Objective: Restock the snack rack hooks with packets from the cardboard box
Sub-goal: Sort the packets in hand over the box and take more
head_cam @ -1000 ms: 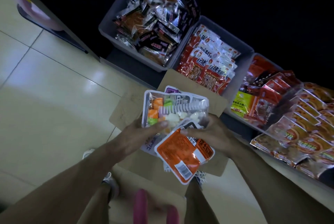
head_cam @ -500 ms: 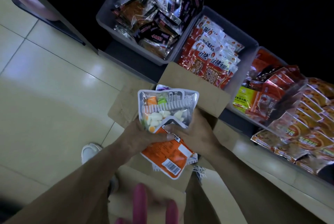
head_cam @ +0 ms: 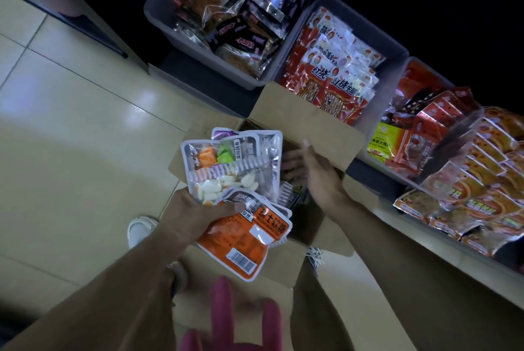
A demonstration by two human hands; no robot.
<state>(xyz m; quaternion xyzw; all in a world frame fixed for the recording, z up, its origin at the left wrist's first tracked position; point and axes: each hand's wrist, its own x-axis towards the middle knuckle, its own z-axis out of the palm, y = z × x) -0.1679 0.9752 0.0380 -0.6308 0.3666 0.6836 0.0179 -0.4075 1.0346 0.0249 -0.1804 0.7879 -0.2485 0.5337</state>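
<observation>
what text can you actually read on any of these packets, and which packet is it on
"红烧": red and white packets in the middle grey bin.
"红烧牛筋": neighbouring packet in the same bin.
Orange packet gripped in the left hand: large characters and a barcode, too blurred to read.
Clear sweets packet, black packets, yellow packet: print too small or blurred.

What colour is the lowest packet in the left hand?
Orange, with a white edge and a barcode; the head view shows the packet in the left hand.
</observation>
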